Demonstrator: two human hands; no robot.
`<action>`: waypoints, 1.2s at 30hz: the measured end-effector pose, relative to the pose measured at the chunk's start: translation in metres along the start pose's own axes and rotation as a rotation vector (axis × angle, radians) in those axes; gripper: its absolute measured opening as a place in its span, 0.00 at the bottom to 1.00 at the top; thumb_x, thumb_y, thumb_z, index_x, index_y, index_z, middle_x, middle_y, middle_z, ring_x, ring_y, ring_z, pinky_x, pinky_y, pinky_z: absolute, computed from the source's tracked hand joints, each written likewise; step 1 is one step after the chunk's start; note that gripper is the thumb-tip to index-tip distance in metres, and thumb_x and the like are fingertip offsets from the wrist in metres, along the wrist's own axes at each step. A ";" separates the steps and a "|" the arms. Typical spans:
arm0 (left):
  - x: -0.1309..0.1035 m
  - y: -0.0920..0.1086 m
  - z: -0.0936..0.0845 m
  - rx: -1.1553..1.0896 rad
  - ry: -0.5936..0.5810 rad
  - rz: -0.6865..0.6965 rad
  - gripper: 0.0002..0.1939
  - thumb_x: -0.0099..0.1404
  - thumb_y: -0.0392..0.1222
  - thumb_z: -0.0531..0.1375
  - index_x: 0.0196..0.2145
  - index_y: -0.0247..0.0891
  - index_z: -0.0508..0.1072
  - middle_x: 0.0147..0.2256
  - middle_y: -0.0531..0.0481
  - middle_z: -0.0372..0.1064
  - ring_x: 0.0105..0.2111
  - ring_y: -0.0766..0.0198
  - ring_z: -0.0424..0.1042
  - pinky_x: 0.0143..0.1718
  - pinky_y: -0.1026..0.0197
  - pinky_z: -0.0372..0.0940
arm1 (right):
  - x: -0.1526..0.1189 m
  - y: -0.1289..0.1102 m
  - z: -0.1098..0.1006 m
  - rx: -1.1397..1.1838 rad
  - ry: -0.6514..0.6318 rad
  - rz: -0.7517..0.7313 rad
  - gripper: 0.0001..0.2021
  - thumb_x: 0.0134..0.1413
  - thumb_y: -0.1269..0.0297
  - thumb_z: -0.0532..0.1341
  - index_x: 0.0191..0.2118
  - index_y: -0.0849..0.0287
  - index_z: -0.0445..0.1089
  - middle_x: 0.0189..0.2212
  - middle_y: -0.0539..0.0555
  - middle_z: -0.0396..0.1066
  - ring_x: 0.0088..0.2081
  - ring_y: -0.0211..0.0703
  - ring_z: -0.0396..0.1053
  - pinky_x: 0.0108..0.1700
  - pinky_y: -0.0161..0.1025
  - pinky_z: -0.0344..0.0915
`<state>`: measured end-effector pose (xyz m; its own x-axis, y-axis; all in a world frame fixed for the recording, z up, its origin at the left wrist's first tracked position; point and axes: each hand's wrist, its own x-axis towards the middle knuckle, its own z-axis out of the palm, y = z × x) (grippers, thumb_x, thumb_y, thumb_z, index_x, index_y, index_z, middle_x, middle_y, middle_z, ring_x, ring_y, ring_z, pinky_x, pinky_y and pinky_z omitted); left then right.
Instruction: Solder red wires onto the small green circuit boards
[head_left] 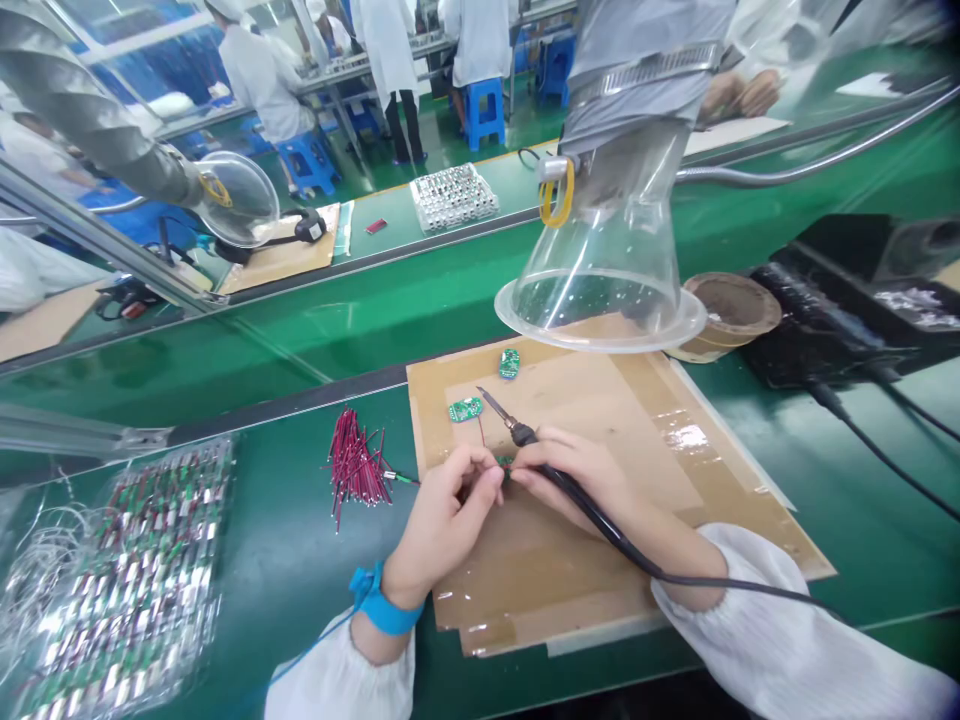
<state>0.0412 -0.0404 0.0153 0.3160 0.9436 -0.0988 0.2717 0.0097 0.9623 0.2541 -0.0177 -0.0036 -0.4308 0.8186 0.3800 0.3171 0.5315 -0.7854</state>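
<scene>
My left hand (450,515), with a blue strap at the wrist, pinches a small green circuit board (505,463) that is mostly hidden by fingers. In my right hand (577,475) rests a soldering iron (521,432), its tip pointing up and left, away from the held board. The right fingertips also reach the board's edge. Just beyond the fingers lies another green board (465,409), and a thin red wire (481,432) runs from near it toward my left hand. One more green board (509,363) lies farther back on the brown work mat (555,570).
A pile of dark red wires (358,462) lies left of the mat. Farther left is a plastic tray (135,580) filled with small parts. A see-through fume hood (600,270) hangs over the mat's back edge. A round tin (731,310) and black equipment (832,310) stand at right.
</scene>
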 end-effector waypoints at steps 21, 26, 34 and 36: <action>0.010 -0.003 -0.002 0.375 0.012 0.092 0.04 0.74 0.37 0.54 0.39 0.40 0.67 0.46 0.46 0.64 0.45 0.61 0.67 0.44 0.60 0.63 | -0.042 0.010 -0.039 0.297 0.292 0.442 0.10 0.67 0.58 0.61 0.33 0.55 0.67 0.21 0.47 0.69 0.22 0.37 0.67 0.27 0.35 0.63; 0.011 -0.003 -0.001 0.401 0.007 0.087 0.04 0.73 0.37 0.55 0.38 0.40 0.67 0.45 0.48 0.64 0.45 0.61 0.68 0.43 0.60 0.63 | -0.042 0.009 -0.038 0.279 0.205 0.415 0.09 0.67 0.59 0.60 0.35 0.54 0.67 0.23 0.48 0.69 0.24 0.37 0.67 0.26 0.35 0.63; 0.011 -0.003 -0.001 0.402 -0.007 0.080 0.04 0.73 0.36 0.55 0.38 0.40 0.67 0.45 0.48 0.64 0.44 0.62 0.67 0.41 0.60 0.63 | -0.038 0.006 -0.039 0.243 0.172 0.388 0.07 0.68 0.61 0.60 0.35 0.53 0.68 0.23 0.48 0.69 0.24 0.37 0.67 0.27 0.35 0.64; 0.011 -0.002 -0.001 0.410 -0.002 0.079 0.04 0.73 0.36 0.55 0.38 0.40 0.67 0.45 0.48 0.64 0.43 0.62 0.67 0.41 0.60 0.63 | -0.039 0.006 -0.039 0.237 0.166 0.391 0.07 0.68 0.61 0.60 0.36 0.54 0.68 0.23 0.48 0.69 0.24 0.37 0.67 0.27 0.35 0.63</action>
<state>0.0433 -0.0293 0.0126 0.3523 0.9354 -0.0296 0.5856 -0.1957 0.7866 0.3057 -0.0375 -0.0041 -0.1712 0.9810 0.0918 0.2186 0.1287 -0.9673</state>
